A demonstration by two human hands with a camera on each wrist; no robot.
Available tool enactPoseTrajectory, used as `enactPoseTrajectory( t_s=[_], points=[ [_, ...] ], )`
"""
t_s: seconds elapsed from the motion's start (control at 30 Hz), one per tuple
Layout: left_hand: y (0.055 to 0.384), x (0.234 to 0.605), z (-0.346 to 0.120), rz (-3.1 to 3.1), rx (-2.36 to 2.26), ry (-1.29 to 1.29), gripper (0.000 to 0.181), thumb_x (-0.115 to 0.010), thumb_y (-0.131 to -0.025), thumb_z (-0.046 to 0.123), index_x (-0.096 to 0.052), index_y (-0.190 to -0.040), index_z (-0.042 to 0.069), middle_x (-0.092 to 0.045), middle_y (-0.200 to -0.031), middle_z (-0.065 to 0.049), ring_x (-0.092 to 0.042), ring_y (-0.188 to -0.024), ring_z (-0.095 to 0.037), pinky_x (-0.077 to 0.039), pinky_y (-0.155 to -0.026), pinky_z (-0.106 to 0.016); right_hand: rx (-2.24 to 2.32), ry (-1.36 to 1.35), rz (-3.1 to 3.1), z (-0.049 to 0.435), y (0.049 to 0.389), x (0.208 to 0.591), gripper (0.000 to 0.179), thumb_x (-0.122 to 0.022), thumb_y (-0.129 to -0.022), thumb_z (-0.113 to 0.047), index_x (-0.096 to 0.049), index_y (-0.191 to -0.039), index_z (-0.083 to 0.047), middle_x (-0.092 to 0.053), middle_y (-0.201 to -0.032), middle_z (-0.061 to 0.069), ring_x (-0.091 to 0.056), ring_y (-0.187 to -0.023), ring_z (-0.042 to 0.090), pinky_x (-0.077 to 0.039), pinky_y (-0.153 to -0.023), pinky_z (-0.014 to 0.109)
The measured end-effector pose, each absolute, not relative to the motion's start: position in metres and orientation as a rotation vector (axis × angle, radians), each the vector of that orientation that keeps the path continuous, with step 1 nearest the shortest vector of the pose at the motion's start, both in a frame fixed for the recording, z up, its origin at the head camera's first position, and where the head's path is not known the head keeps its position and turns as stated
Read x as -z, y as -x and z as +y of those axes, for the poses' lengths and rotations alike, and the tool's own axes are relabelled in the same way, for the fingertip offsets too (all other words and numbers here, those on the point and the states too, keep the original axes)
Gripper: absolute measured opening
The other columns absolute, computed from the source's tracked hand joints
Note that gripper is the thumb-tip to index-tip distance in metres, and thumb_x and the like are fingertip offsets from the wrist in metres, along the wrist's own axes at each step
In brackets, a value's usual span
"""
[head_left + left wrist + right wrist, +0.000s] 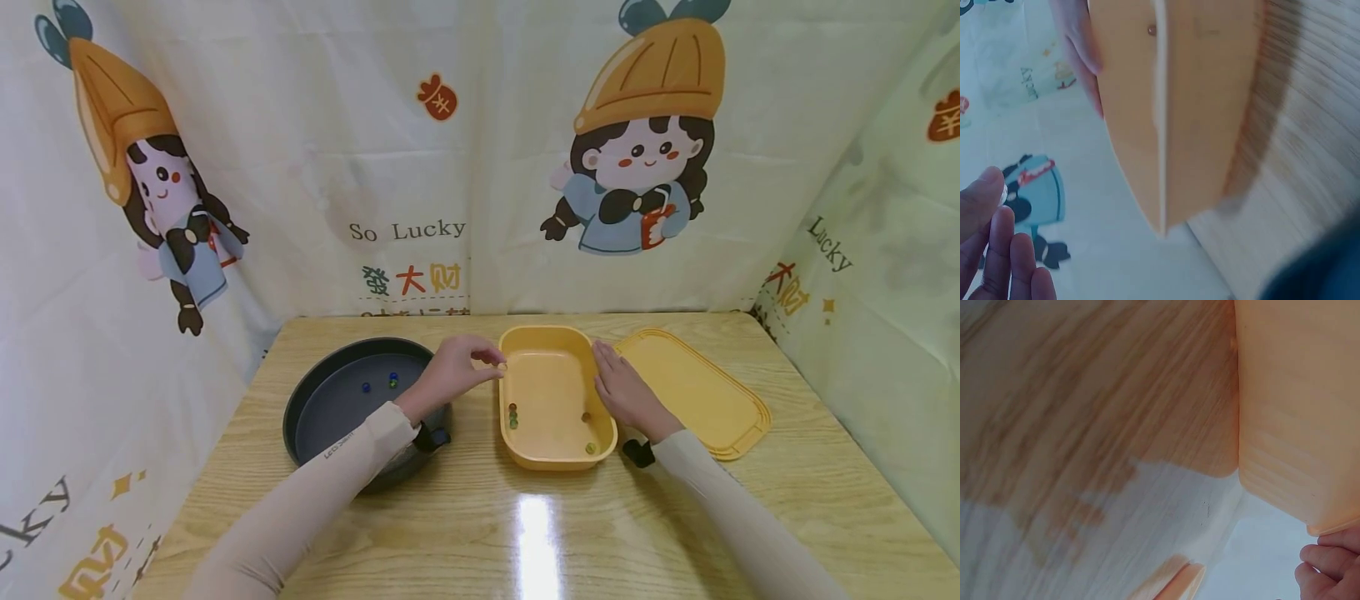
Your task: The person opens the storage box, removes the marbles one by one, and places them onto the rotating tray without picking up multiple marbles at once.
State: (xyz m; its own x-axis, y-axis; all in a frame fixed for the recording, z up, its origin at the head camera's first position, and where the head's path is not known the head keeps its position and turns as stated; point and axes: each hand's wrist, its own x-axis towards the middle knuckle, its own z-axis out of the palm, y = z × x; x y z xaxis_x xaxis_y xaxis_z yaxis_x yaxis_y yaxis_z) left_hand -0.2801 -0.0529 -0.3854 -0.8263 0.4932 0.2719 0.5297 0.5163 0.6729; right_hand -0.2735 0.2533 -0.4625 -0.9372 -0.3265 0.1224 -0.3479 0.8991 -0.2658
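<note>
My left hand (459, 367) is just over the left rim of a yellow plastic box (551, 460). Its thumb and forefinger pinch a small clear marble (1003, 195). On the opposite side, my right hand (630, 393) rests along the box's right rim with fingers extended. Several marbles lie on the box floor: a green marble (513, 422) and a brown one at the left, another brown marble (587, 417) and a yellowish marble (591, 448) at the right.
A dark round pan (330, 433) stands at the left under my left forearm, with blue marbles (366, 387) and a green one inside. The yellow lid (690, 392) lies flat to the right of the box. A printed curtain (510, 167) hangs behind the wooden table (450, 533).
</note>
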Motion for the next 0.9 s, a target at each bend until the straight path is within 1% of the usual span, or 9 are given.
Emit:
enactPoseTrajectory(
  t_s=[0.1, 0.23, 0.43, 0.53, 0.67, 0.73, 0.9],
  points=[
    [0.278, 0.383, -0.071, -2.709, 1.207, 0.847, 0.01, -0.073, -0.081, 0.017, -0.073, -0.091, 0.014, -0.071, -0.094, 0.0, -0.064, -0.087, -0.016, -0.052, -0.084, -0.039, -0.447, -0.539, -2.99, 0.254, 0.274, 0.463, 0.056, -0.036, -0.1, -0.015, -0.016, -0.146, 0.011, -0.017, -0.153, 0.028, -0.018, -0.141, 0.043, -0.019, -0.112, 0.059],
    [0.277, 0.382, -0.094, -2.746, 1.187, 0.737, 0.009, -0.073, -0.082, 0.02, -0.073, -0.09, 0.019, -0.071, -0.096, 0.002, -0.064, -0.088, -0.014, -0.053, -0.08, -0.036, -0.431, -0.551, -2.988, 0.255, 0.274, 0.463, 0.056, -0.036, -0.1, -0.015, -0.016, -0.145, 0.011, -0.017, -0.153, 0.029, -0.018, -0.141, 0.043, -0.019, -0.111, 0.06],
    [0.283, 0.385, -0.128, -2.769, 1.213, 0.62, 0.01, -0.073, -0.081, 0.018, -0.073, -0.091, 0.018, -0.072, -0.094, 0.0, -0.066, -0.085, -0.013, -0.053, -0.077, -0.035, -0.441, -0.547, -3.002, 0.256, 0.276, 0.463, 0.056, -0.035, -0.101, -0.015, -0.015, -0.146, 0.011, -0.015, -0.153, 0.028, -0.016, -0.142, 0.043, -0.017, -0.112, 0.059],
    [0.286, 0.391, -0.142, -2.799, 1.21, 0.548, 0.01, -0.074, -0.08, 0.019, -0.073, -0.09, 0.018, -0.072, -0.092, 0.0, -0.066, -0.082, -0.012, -0.053, -0.073, -0.032, -0.437, -0.54, -3.009, 0.256, 0.276, 0.463, 0.056, -0.035, -0.101, -0.015, -0.014, -0.146, 0.011, -0.014, -0.154, 0.028, -0.015, -0.142, 0.043, -0.017, -0.112, 0.059],
    [0.291, 0.401, -0.158, -2.835, 1.206, 0.49, 0.012, -0.074, -0.08, 0.017, -0.073, -0.092, 0.015, -0.072, -0.089, -0.002, -0.066, -0.078, -0.013, -0.052, -0.066, -0.028, -0.435, -0.532, -3.014, 0.256, 0.276, 0.462, 0.056, -0.035, -0.101, -0.015, -0.014, -0.146, 0.011, -0.014, -0.154, 0.028, -0.015, -0.142, 0.043, -0.017, -0.112, 0.059],
    [0.293, 0.407, -0.165, -2.848, 1.193, 0.481, 0.013, -0.074, -0.08, 0.015, -0.074, -0.093, 0.012, -0.072, -0.087, -0.004, -0.066, -0.076, -0.014, -0.052, -0.064, -0.027, -0.448, -0.53, -3.016, 0.255, 0.275, 0.461, 0.056, -0.035, -0.101, -0.015, -0.014, -0.146, 0.011, -0.014, -0.153, 0.028, -0.015, -0.142, 0.043, -0.017, -0.112, 0.059],
    [0.297, 0.42, -0.177, -2.906, 1.138, 0.485, 0.014, -0.075, -0.079, 0.011, -0.074, -0.092, 0.005, -0.072, -0.085, -0.006, -0.064, -0.073, -0.014, -0.052, -0.066, -0.028, -0.451, -0.537, -3.021, 0.254, 0.275, 0.461, 0.056, -0.035, -0.101, -0.015, -0.013, -0.146, 0.011, -0.014, -0.153, 0.029, -0.015, -0.141, 0.044, -0.017, -0.112, 0.06]
  ],
)
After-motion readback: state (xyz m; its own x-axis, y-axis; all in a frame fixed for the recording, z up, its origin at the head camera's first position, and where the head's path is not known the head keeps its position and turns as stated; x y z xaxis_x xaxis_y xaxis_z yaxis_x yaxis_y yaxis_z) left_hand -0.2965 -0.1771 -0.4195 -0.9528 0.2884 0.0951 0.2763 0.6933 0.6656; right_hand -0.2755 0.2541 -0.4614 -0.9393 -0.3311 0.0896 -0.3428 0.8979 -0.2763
